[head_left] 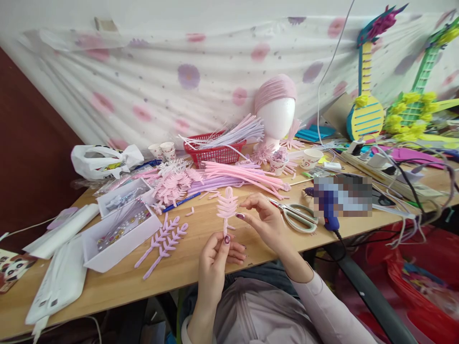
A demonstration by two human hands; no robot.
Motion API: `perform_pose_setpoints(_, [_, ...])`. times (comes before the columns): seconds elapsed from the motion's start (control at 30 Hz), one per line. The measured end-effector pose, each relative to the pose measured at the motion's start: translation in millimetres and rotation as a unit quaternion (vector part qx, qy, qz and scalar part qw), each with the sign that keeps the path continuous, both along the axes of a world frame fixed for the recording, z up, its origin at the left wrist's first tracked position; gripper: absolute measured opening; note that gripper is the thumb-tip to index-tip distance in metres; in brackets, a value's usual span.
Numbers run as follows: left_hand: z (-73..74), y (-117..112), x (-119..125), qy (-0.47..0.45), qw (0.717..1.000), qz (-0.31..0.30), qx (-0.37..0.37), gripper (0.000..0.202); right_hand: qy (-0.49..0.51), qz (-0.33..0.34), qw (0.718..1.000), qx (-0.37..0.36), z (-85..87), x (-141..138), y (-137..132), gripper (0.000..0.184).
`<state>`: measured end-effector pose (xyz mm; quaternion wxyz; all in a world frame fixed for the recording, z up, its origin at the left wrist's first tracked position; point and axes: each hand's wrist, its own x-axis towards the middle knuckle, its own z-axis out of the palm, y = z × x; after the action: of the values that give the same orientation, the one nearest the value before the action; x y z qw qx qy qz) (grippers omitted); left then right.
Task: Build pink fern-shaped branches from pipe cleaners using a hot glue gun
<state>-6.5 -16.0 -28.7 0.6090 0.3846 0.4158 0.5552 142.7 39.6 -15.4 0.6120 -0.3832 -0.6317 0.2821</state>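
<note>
My left hand [217, 255] pinches the stem of a pale pink pipe-cleaner leaf sprig [226, 206] between thumb and forefinger. The sprig stands upright, with a loop at its top and short side leaves in pairs. Close to its right side is my right hand [265, 220], thumb and forefinger a little apart beside the leaf tips; whether they touch is hard to see. Two purple pipe-cleaner sprigs [167, 246] lie on the table to the left. Behind are a pile of pink leaf pieces [174, 184] and a bundle of pink pipe cleaners [244, 176].
Scissors [301, 217] and a blue glue gun [328, 205] lie to the right. A red basket [215, 155] of pipe cleaners and a foam head [276, 114] stand behind. White boxes [120, 236] with beads sit left. A power strip [390, 174] trails cables at right.
</note>
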Motion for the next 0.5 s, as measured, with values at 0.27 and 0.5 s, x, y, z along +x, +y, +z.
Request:
perform_pose_setpoints(0.27, [-2.7,0,-2,-0.001,1.000,-0.016,0.004,0.029,-0.010,0.055,0.994,-0.092,0.2,-20,-23,0.017])
perform_pose_setpoints(0.5, [-0.2,2,-4,0.010,0.999,-0.053,0.003,0.030,0.035,0.087,0.989,-0.114,1.4,-25,-21,0.026])
